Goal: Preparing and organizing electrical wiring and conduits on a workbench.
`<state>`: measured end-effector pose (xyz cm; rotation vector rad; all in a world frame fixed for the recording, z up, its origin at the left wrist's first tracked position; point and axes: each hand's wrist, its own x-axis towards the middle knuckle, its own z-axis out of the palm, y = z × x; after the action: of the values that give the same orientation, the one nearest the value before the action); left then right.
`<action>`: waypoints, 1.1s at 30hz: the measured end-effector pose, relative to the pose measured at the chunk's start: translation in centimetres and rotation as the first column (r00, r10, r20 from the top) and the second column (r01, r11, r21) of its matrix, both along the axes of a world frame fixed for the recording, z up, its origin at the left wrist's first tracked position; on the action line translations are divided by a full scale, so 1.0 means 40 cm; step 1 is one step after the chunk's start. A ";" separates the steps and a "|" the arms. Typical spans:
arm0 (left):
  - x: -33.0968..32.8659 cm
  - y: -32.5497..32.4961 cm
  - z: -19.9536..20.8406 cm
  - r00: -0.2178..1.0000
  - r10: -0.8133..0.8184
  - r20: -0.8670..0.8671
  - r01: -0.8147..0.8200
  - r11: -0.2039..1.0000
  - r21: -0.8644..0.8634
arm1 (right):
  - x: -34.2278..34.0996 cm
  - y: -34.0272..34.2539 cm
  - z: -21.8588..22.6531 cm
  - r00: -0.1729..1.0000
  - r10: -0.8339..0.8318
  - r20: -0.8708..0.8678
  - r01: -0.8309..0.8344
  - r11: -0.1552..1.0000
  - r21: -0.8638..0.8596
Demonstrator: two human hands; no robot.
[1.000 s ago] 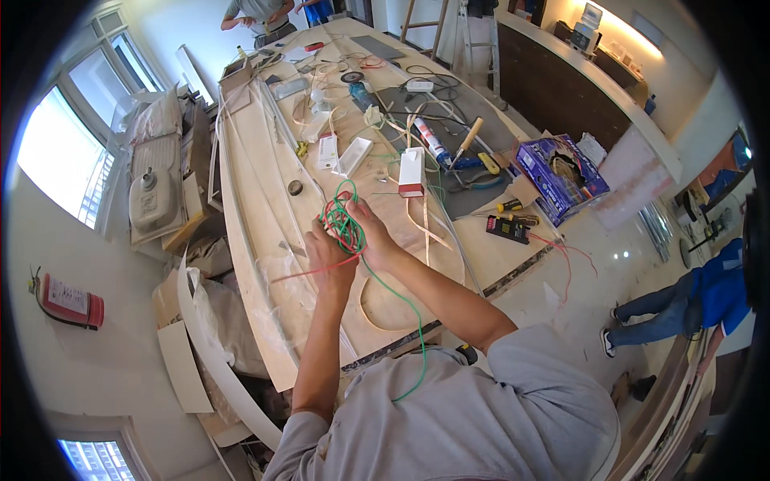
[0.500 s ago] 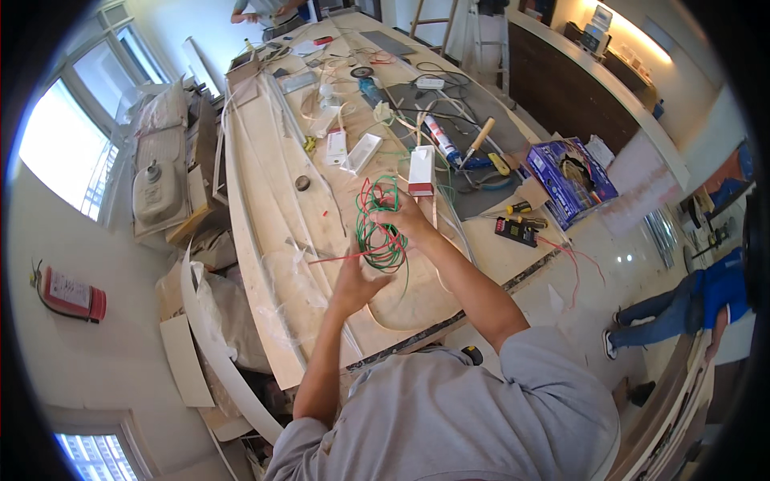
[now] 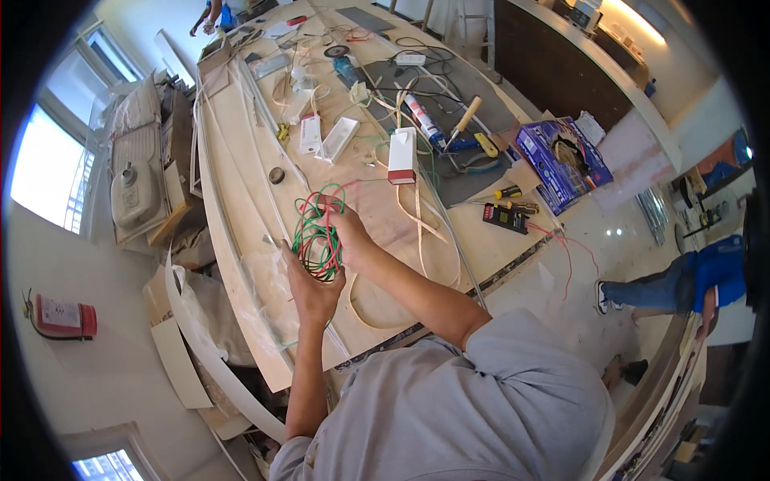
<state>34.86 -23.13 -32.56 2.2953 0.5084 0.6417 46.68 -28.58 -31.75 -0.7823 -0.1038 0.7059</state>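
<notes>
A loose bundle of red and green electrical wire [image 3: 315, 240] is held above the wooden table, near its left side. My left hand [image 3: 313, 293] is closed round the bundle's lower end, with the thumb on the near side. My right hand [image 3: 347, 232] grips its upper right part, and some of those fingers are hidden among the loops. A thin strand trails from the top of the bundle toward a white box with a red end [image 3: 403, 156]. Clear plastic film [image 3: 271, 284] lies beside my left hand, and a dark round piece [image 3: 277, 175] lies beyond the bundle.
To the right are a purple box of wire [image 3: 561, 164], a black meter with red leads [image 3: 505, 216], screwdrivers [image 3: 508, 192], pliers [image 3: 481, 166] and a sealant tube [image 3: 423, 120]. An angle grinder [image 3: 343, 66] lies farther off. Another person [image 3: 215, 16] stands at the far end, and one in blue [image 3: 714, 272] at right.
Both hands and the wire bundle have moved left in the picture. My left hand, spread before, has closed on the bundle. The red strand that stretched out leftward is gathered in.
</notes>
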 end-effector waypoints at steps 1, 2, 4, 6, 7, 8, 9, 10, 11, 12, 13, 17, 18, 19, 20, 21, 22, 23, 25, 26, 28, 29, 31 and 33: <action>0.010 -0.005 0.006 1.000 0.028 0.001 -0.028 0.998 -0.053 | 0.010 0.009 -0.020 0.985 0.009 -0.171 0.015 0.990 0.142; 0.014 -0.013 0.015 0.998 0.029 -0.064 -0.028 1.000 0.008 | 0.018 0.009 -0.042 0.980 0.031 -0.196 0.007 0.982 0.188; 0.030 -0.028 0.049 0.966 0.085 -0.244 -0.067 0.994 0.084 | 0.040 -0.006 -0.086 0.970 0.078 -0.231 -0.047 0.989 0.138; 0.036 -0.045 0.066 0.877 0.196 -0.439 -0.091 0.964 0.250 | 0.043 -0.005 -0.100 0.962 0.099 -0.254 -0.083 0.994 0.071; 0.039 -0.042 0.070 0.874 0.202 -0.442 -0.098 0.964 0.246 | 0.036 0.004 -0.076 0.961 0.106 -0.257 -0.091 0.994 0.068; 0.041 -0.035 0.067 0.861 0.243 -0.446 -0.113 0.948 0.298 | 0.025 0.010 -0.041 0.964 0.065 -0.257 -0.062 0.998 0.021; 0.043 -0.026 0.063 0.849 0.283 -0.447 -0.125 0.928 0.350 | 0.023 0.016 -0.025 0.967 0.023 -0.255 -0.030 0.999 -0.025; 0.046 -0.012 0.058 0.889 0.232 -0.394 -0.115 0.948 0.298 | 0.037 0.013 -0.045 0.984 0.105 -0.142 -0.096 0.993 0.073; 0.043 0.003 0.053 0.889 0.230 -0.396 -0.114 0.949 0.295 | 0.040 0.022 -0.030 0.978 0.203 -0.042 -0.198 0.976 0.088; 0.031 0.015 0.046 0.949 0.134 -0.286 -0.119 0.990 0.069 | 0.037 0.014 -0.017 0.951 0.305 0.044 -0.308 0.947 0.091; 0.014 0.032 0.039 0.987 0.069 -0.148 -0.092 0.983 -0.158 | 0.032 0.006 0.014 0.904 0.406 0.131 -0.419 0.904 0.084; -0.079 0.094 0.029 0.973 0.217 -0.072 -0.229 0.912 -0.341 | 0.248 -0.064 0.009 0.027 0.402 0.915 0.047 0.914 -0.403; -0.094 0.099 0.041 0.976 0.212 -0.050 -0.215 0.902 -0.374 | 0.360 -0.081 -0.042 0.455 0.654 0.604 0.087 0.643 -0.761; -0.122 0.100 0.073 0.968 0.248 -0.037 -0.242 0.885 -0.398 | 0.412 -0.089 -0.131 0.453 0.480 0.752 0.651 0.398 -0.646; -0.149 0.105 0.079 0.958 0.283 -0.036 -0.274 0.874 -0.400 | 0.445 -0.106 -0.119 0.455 0.574 0.681 0.798 0.076 -0.598; -0.152 0.109 0.084 0.960 0.279 -0.016 -0.260 0.870 -0.419 | 0.504 -0.146 -0.179 0.579 0.579 0.575 0.735 -0.064 -0.675; -0.160 0.119 0.082 0.958 0.287 0.000 -0.259 0.863 -0.435 | 0.536 -0.165 -0.206 0.690 0.557 0.461 0.612 -0.109 -0.784; -0.165 0.133 0.075 0.951 0.308 0.005 -0.274 0.855 -0.440 | 0.546 -0.177 -0.230 0.717 0.561 0.414 0.569 -0.129 -0.812; -0.174 0.151 0.062 0.962 0.274 -0.011 -0.259 0.893 -0.368 | 0.564 -0.200 -0.298 0.696 0.357 0.623 0.615 0.151 -0.774; -0.183 0.152 0.061 0.956 0.294 -0.012 -0.277 0.885 -0.375 | 0.565 -0.202 -0.302 0.606 0.323 0.727 0.726 0.148 -0.672; -0.217 0.155 0.064 0.941 0.339 0.019 -0.296 0.845 -0.445 | 0.546 -0.186 -0.232 0.569 0.298 0.766 0.736 0.230 -0.636; -0.247 0.160 0.053 0.928 0.372 0.012 -0.328 0.832 -0.446 | 0.522 -0.163 -0.118 0.631 0.318 0.708 0.635 0.312 -0.707; -0.301 0.173 0.041 0.911 0.397 -0.112 -0.391 0.743 -0.544 | 0.536 -0.148 -0.013 0.244 0.438 0.865 0.731 0.503 -0.461; -0.323 0.181 0.023 0.901 0.428 -0.073 -0.398 0.745 -0.536 | 0.591 -0.053 0.034 -0.041 0.667 0.744 0.589 0.618 -0.521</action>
<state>21.92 -15.89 -31.64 1.6261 1.0502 0.6625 70.30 -30.68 -30.38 -2.2216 -1.3999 -0.0950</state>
